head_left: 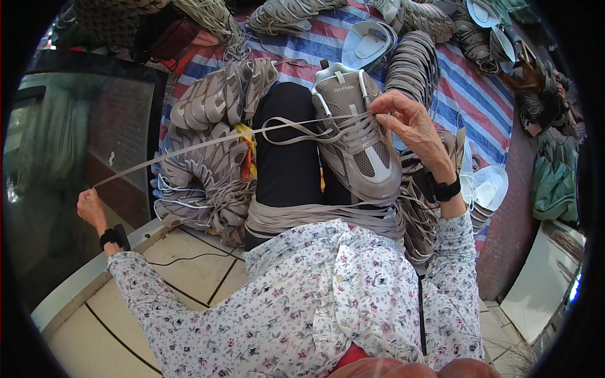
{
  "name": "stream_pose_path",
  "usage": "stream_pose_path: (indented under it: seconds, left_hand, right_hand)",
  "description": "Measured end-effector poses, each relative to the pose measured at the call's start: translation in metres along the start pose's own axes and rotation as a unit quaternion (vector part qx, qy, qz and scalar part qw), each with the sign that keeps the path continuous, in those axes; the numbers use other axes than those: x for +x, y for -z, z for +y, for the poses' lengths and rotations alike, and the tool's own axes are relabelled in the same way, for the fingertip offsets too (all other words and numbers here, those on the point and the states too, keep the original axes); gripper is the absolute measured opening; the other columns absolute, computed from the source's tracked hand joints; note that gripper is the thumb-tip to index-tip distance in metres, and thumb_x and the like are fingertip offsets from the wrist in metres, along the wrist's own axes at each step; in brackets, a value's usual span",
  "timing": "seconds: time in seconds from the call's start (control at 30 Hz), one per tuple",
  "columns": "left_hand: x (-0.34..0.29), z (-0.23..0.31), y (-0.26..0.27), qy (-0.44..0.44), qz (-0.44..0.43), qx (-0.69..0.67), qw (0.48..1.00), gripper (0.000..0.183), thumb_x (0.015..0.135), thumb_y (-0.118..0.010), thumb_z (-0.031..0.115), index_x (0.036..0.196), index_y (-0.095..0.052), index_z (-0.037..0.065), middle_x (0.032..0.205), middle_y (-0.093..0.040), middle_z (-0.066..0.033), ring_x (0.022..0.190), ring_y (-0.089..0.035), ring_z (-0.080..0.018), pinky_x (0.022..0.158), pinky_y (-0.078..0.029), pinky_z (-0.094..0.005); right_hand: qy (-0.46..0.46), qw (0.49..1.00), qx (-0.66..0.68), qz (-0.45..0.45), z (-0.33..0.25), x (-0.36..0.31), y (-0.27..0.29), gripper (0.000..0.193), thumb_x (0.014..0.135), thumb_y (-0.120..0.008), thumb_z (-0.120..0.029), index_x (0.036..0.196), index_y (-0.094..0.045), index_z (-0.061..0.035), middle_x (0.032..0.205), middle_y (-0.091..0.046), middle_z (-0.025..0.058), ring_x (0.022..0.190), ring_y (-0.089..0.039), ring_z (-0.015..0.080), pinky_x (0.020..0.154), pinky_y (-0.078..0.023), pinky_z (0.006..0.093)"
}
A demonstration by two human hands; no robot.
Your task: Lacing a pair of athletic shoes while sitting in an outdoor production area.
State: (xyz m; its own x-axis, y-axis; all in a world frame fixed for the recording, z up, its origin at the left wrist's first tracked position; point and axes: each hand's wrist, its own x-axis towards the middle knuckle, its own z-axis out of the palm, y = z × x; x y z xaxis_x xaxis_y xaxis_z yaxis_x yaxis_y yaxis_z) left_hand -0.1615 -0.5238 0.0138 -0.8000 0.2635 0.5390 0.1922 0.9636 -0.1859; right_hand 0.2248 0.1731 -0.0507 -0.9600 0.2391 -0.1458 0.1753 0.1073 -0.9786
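A grey-beige sneaker upper (367, 162) rests on my right thigh, its toe toward me and its tongue and heel pointing away. A flat beige shoelace (208, 142) runs from its eyelets far out to the left, pulled nearly straight. My left hand (92, 209) is closed on the far end of that lace, out beside the dark glass panel. At the upper's right eyelet edge, my right hand (406, 120) pinches the lace between thumb and fingers. A slack loop of lace hangs over my left knee. Across my lap lies a thick bundle of loose laces (283, 217).
Stacked shoe uppers (211, 101) lie left of my knees, and another nested row (413, 66) stands beyond the right hand. Pale blue-white sole-shaped pieces (368, 44) sit on the striped sheet (466, 94). A dark glass panel (82, 145) stands at left; a green bag (554, 183) at right.
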Motion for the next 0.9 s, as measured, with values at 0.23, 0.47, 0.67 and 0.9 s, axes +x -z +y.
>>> stream_pose_path:
  seconds: [0.23, 0.47, 0.67, 0.9]
  left_hand:
    - [-0.007, 0.220, 0.026, 0.092, -0.105, -0.388, 0.911, 0.025, 0.092, -0.064, 0.013, 0.116, -0.071, 0.008, 0.087, -0.070, -0.0067, 0.069, -0.068, -0.0132, 0.059, -0.056, -0.0272]
    - [-0.099, 0.483, 0.128, -0.166, -0.373, -0.630, 0.661, 0.020, 0.095, -0.057, 0.007, 0.110, -0.067, -0.001, 0.094, -0.069, -0.0116, 0.060, -0.066, -0.0119, 0.051, -0.052, -0.0243]
    - [-0.108, 0.493, 0.116, -0.210, -0.390, -0.591, 0.674, 0.020, 0.096, -0.060, 0.013, 0.101, -0.069, -0.004, 0.067, -0.063, -0.0059, 0.049, -0.060, -0.0095, 0.046, -0.047, -0.0239]
    - [-0.079, 0.480, 0.117, -0.158, -0.513, -0.599, 0.594, 0.019, 0.097, -0.061, 0.013, 0.091, -0.071, -0.002, 0.067, -0.061, 0.0006, 0.053, -0.055, -0.0044, 0.048, -0.043, -0.0202]
  right_hand:
    - [0.145, 0.969, -0.186, 0.068, -0.003, 0.006, -0.019, 0.010, 0.086, -0.068, 0.001, 0.096, -0.066, -0.0012, 0.096, -0.055, 0.0038, 0.085, -0.056, 0.0142, 0.072, -0.044, 0.0282]
    - [0.115, 0.973, -0.188, 0.073, -0.016, 0.006, -0.027, 0.007, 0.086, -0.066, 0.004, 0.090, -0.061, 0.0013, 0.088, -0.056, 0.0052, 0.075, -0.056, 0.0154, 0.065, -0.044, 0.0288]
    - [0.058, 0.992, -0.091, 0.067, -0.012, 0.007, -0.031, 0.006, 0.094, -0.063, -0.004, 0.094, -0.059, 0.0004, 0.078, -0.058, 0.0008, 0.065, -0.050, 0.0099, 0.058, -0.041, 0.0249]
    - [-0.082, 0.911, 0.399, 0.068, 0.017, 0.028, 0.017, 0.010, 0.097, -0.066, -0.017, 0.103, -0.063, -0.0088, 0.071, -0.047, -0.0075, 0.054, -0.039, 0.0014, 0.048, -0.032, 0.0193]
